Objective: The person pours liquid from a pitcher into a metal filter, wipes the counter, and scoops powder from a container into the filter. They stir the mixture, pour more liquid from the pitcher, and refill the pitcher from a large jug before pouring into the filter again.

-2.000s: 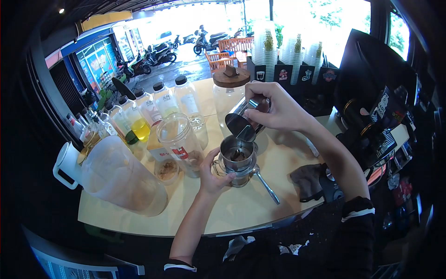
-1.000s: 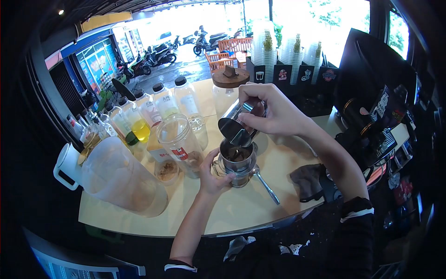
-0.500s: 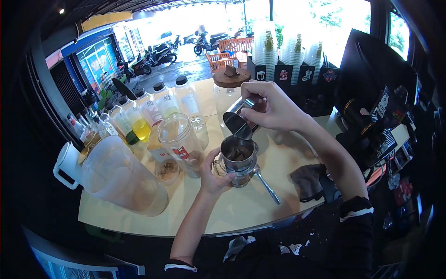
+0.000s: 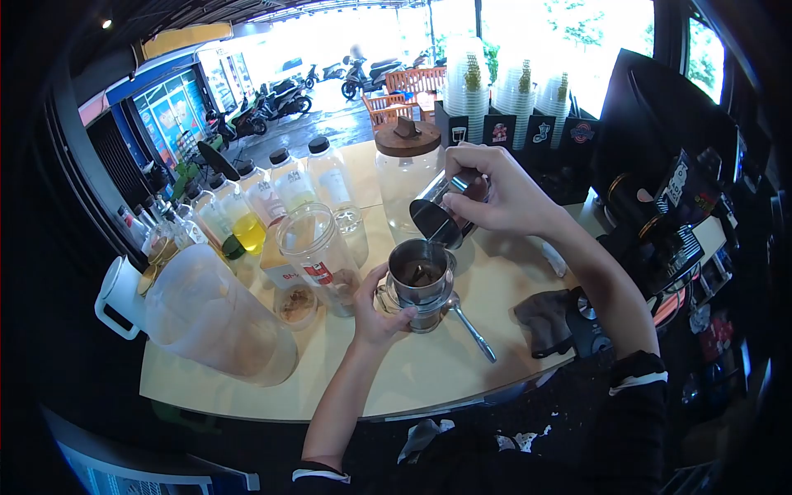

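Observation:
A metal drip filter [image 4: 421,268] sits on top of a glass cup [image 4: 426,318], dark liquid and wet dark bits inside it. My left hand [image 4: 378,313] curls around the cup's left side, thumb across the front. Above the filter, my right hand [image 4: 503,194] grips a small steel pitcher [image 4: 433,221], tilted so its mouth points down and left over the filter's rim. A thin stream seems to run from its lip. Just right of the cup lies a metal spoon [image 4: 473,330]. Left of it stands an uncovered clear jar [image 4: 307,239] with brown contents low inside.
A large translucent jug [image 4: 214,313] lies at left, near a shallow dish of brown powder [image 4: 297,306]. Capped bottles [image 4: 334,186] line the back. Behind the pitcher is a wooden-lidded jar [image 4: 396,177]. A dark cloth [image 4: 543,323] and stacked plastic cups [image 4: 513,95] are at right.
My right hand and the pitcher have shifted slightly right, the pitcher still tilted over the filter. My left hand stays on the cup.

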The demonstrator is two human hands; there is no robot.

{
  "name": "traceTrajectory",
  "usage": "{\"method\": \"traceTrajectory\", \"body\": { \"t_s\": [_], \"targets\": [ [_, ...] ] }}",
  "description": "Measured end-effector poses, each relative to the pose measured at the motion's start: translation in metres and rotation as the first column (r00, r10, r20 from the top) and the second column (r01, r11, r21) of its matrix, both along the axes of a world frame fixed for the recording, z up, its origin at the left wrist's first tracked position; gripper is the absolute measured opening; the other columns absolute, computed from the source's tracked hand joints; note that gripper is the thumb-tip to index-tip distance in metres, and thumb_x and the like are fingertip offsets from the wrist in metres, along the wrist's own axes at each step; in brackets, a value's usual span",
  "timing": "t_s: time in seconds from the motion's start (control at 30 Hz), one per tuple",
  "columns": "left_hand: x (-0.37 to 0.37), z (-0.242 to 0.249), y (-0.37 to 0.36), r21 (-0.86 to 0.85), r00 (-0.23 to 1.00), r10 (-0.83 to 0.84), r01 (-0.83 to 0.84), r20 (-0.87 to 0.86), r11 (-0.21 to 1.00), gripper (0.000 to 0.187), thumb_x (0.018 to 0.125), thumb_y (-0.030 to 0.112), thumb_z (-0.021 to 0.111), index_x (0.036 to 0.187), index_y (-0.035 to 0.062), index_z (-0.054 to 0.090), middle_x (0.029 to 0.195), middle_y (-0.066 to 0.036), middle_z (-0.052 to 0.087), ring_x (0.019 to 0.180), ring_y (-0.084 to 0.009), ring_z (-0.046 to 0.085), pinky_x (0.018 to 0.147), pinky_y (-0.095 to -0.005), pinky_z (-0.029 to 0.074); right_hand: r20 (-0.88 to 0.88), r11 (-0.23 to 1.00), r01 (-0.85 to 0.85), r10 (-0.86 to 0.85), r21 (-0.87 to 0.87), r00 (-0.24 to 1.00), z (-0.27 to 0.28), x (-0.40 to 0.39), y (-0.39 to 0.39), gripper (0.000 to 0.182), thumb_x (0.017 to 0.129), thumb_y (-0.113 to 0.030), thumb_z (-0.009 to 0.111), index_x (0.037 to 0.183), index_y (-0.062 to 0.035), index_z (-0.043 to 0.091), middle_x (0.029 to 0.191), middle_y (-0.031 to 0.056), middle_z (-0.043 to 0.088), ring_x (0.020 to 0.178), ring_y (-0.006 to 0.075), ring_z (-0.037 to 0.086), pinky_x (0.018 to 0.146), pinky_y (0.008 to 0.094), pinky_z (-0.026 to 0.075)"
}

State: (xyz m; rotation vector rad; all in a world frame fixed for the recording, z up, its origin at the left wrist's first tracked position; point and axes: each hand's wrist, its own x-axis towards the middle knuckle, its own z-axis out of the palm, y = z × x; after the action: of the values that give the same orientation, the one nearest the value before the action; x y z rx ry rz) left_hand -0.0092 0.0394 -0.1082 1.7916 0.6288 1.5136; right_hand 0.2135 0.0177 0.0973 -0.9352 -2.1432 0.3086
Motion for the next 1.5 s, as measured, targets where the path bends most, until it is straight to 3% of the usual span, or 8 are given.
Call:
{"method": "traceTrajectory", "body": {
  "t_s": [0.57,0.9,1.0,1.17,1.27,1.5],
  "targets": [
    [0.0,0.004,-0.001,0.029,0.999,0.02,-0.019,-0.025,0.999,0.088,0.061,0.055,0.08,0.121,-0.0045,0.053,0.113,-0.015,0.061,0.108,-0.0248,0.058,0.095,-0.0373,0.043,-0.011,0.988,-0.133,0.134,0.073,0.991,0.001,-0.027,-0.005,0.022,0.073,-0.011,0.067,0.075,-0.0003,0.047,0.065,0.0023,0.038,0.059,0.0088,0.039,0.048,0.0246,0.037],
    [0.002,0.006,-0.002,0.013,1.0,-0.012,0.011,0.022,1.0,0.088,0.061,0.055,0.08,0.12,-0.0045,0.054,0.113,-0.014,0.061,0.108,-0.024,0.058,0.094,-0.0374,0.044,-0.007,0.994,-0.099,0.1,0.052,0.995,0.002,-0.014,-0.019,0.023,0.072,-0.012,0.068,0.074,-0.0008,0.048,0.066,0.0033,0.039,0.061,0.0123,0.04,0.051,0.0257,0.039],
    [-0.001,0.003,0.0,0.026,1.0,0.006,-0.005,-0.018,1.0,0.086,0.062,0.053,0.081,0.12,-0.0043,0.054,0.113,-0.014,0.061,0.108,-0.024,0.058,0.094,-0.0375,0.044,0.06,0.989,-0.054,0.046,0.138,0.997,0.004,-0.006,-0.021,0.024,0.071,-0.014,0.068,0.074,-0.0011,0.048,0.066,0.0031,0.039,0.061,0.0129,0.04,0.052,0.0265,0.037],
    [-0.001,0.001,0.001,0.038,1.0,0.014,-0.013,-0.019,0.999,0.084,0.061,0.05,0.081,0.12,-0.0039,0.054,0.112,-0.014,0.061,0.108,-0.0243,0.058,0.094,-0.0374,0.044,0.036,0.997,-0.013,0.01,0.077,0.999,0.004,0.0,-0.018,0.025,0.071,-0.015,0.068,0.074,-0.0011,0.047,0.066,0.0033,0.04,0.06,0.0129,0.039,0.051,0.0269,0.037],
    [-0.001,0.0,0.002,0.027,1.0,0.017,-0.017,-0.015,0.999,0.084,0.061,0.05,0.081,0.119,-0.0039,0.054,0.112,-0.014,0.061,0.108,-0.0245,0.058,0.094,-0.0373,0.044,-0.003,0.987,-0.052,0.053,0.155,0.999,0.0,0.0,-0.009,0.019,0.071,-0.009,0.063,0.074,0.0002,0.047,0.06,0.0047,0.039,0.051,0.0115,0.042,0.047,0.0274,0.035],
    [-0.002,-0.001,0.001,0.017,0.999,0.023,-0.023,-0.026,1.0,0.083,0.06,0.049,0.081,0.119,-0.0038,0.054,0.112,-0.014,0.061,0.107,-0.0247,0.059,0.094,-0.0371,0.044,-0.051,0.989,-0.069,0.076,0.132,0.996,-0.005,-0.008,0.002,0.02,0.071,-0.009,0.063,0.072,-0.0002,0.045,0.057,0.0049,0.04,0.05,0.0122,0.044,0.047,0.0267,0.037]
  ]
}}
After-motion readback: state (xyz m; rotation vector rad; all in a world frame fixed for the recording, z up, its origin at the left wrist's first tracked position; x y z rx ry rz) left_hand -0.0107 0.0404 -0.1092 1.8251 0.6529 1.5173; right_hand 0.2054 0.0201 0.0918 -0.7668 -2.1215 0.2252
